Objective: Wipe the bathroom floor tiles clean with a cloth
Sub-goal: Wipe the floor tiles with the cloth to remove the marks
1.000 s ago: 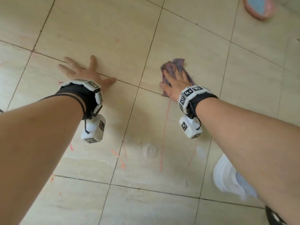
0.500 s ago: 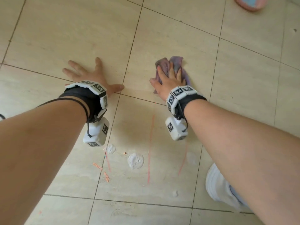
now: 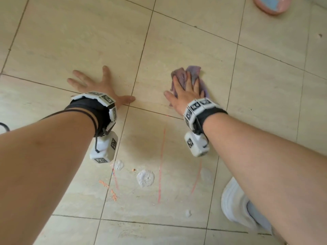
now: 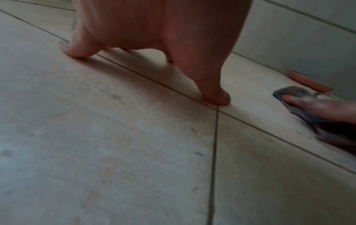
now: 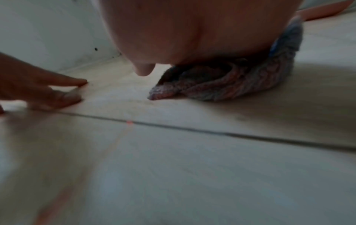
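A crumpled purple-grey cloth (image 3: 194,75) lies on the beige floor tiles (image 3: 88,41), pinned under my right hand (image 3: 185,89), whose straight fingers press flat on it. The right wrist view shows the cloth (image 5: 231,82) bunched beneath the palm. My left hand (image 3: 95,84) is spread flat on the tiles to the left, fingers straight, thumb (image 4: 215,97) at a grout joint, holding nothing. Closer to me than both hands, red streaks (image 3: 161,165) and white foam blobs (image 3: 145,177) mark the tile. In the left wrist view the cloth (image 4: 292,94) and right-hand fingers sit at the right edge.
A pink and blue round object (image 3: 270,4) lies at the far right top. My white shoe (image 3: 235,206) stands on the tiles at the lower right. Orange crumbs (image 3: 108,188) lie along a grout line near the foam. A pale wall (image 4: 308,38) rises beyond the hands.
My right hand has slid the cloth a little left and forward across the tile. The left hand has stayed planted. More foam and red streaks have come into view as my head shifted.
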Demonstrator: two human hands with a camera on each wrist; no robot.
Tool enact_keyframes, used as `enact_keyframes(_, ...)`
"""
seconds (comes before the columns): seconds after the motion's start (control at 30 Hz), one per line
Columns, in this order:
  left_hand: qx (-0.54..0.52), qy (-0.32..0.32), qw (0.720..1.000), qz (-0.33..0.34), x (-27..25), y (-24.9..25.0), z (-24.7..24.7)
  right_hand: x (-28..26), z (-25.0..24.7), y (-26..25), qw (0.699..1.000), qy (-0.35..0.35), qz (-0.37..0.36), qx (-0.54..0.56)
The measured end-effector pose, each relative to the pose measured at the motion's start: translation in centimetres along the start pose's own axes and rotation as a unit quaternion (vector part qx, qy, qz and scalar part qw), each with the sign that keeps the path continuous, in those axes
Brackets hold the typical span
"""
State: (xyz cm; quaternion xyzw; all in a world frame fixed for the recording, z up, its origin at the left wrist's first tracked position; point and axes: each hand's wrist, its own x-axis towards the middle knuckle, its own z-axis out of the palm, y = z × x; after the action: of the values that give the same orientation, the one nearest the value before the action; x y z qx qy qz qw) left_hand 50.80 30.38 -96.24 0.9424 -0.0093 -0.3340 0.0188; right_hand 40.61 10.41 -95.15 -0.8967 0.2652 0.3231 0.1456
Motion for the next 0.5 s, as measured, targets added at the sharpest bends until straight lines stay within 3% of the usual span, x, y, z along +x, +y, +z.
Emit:
enact_keyframes(0.07, 0.002, -0.002, 1.0, -0.002, 0.0, 0.0, -0.1, 0.9, 0.0, -2.8, 1.0, 0.003, 0.01, 0.004)
enact_keyframes(0.13, 0.006, -0.004, 1.0, -0.005, 0.1, 0.1, -0.2, 0.5, 0.6, -4.7, 1.0, 0.0, -0.027, -0.006)
enact_keyframes(0.27, 0.014, -0.017, 1.0, -0.006, 0.2, 0.3, -0.8, -2.8, 2.9, -3.2, 0.994, -0.009, -0.104, -0.029)
enact_keyframes(0.4, 0.006, -0.029, 1.0, -0.003, -0.1, 0.4, -1.3, -4.6, 3.3, 1.5, 0.997, -0.011, -0.073, -0.017)
enact_keyframes(0.5, 0.005, -0.026, 1.0, -0.001, -0.1, 0.1, -1.2, -3.1, 1.9, 1.7, 0.999, -0.029, -0.026, -0.004)
